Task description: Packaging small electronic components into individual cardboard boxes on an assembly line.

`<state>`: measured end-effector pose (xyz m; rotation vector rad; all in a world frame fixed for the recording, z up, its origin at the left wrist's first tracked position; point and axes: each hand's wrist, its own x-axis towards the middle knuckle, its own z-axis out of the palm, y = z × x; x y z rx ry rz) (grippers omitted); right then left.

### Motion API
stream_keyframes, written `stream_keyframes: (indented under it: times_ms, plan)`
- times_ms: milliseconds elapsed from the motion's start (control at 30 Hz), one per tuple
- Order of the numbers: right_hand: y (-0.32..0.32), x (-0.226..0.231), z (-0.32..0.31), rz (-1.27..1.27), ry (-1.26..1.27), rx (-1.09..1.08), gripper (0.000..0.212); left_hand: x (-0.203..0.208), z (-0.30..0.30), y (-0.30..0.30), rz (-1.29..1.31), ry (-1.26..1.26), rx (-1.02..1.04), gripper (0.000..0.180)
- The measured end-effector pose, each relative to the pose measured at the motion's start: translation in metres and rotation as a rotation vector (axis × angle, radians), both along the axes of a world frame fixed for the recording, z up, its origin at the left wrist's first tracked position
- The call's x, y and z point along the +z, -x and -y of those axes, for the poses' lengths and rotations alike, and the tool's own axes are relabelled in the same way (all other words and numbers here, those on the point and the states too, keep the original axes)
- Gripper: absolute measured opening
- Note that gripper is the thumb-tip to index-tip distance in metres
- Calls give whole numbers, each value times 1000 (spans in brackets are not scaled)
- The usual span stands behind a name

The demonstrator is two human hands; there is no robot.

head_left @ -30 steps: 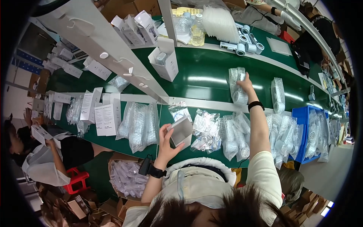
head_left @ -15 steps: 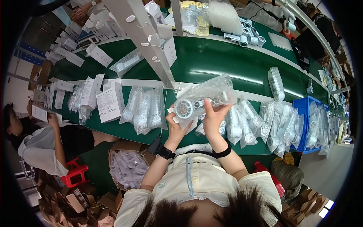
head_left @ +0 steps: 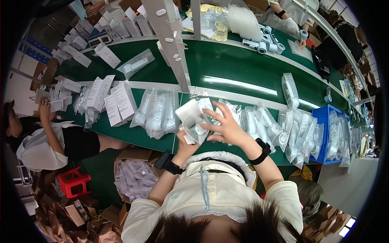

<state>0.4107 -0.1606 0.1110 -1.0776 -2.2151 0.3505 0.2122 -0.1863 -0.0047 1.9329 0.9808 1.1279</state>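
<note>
My left hand [head_left: 186,146] is closed round the lower part of a white box-like piece [head_left: 189,112]. Crumpled clear wrap [head_left: 201,130] shows against it; blur hides its exact shape. Just to the right, my right hand [head_left: 229,128] has its fingers spread, their tips close to the clear wrap. I cannot tell whether they touch it. Behind my hands, shiny clear bags [head_left: 231,108] lie on the green table, partly covered by my right hand.
Bubble-wrapped packs [head_left: 156,113] lie left of my hands, more packs [head_left: 261,123] to the right. A blue bin [head_left: 322,131] holds others. White boxes [head_left: 120,103] stand at the left, near a co-worker [head_left: 44,135]. A metal post [head_left: 172,48] rises from the table's back rail [head_left: 227,97].
The bubble-wrapped device with a round ring end, held in both hands, is no longer plainly visible. My right hand has let go and spread its fingers. The left holds the white piece up.
</note>
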Motion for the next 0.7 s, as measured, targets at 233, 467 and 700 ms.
stream_keyframes:
  times_ms: [233, 467, 700]
  plan:
    - [-14, -58, -29, -520, 242, -101, 35, 46, 5, 21, -108, 138, -19, 68]
    - [22, -144, -88, 229, 157, -241, 43, 80, 7, 4, -158, 149, 180, 21]
    - [-13, -123, -60, -336, 306, -351, 27, 86, -18, 3, -101, 280, 311, 11]
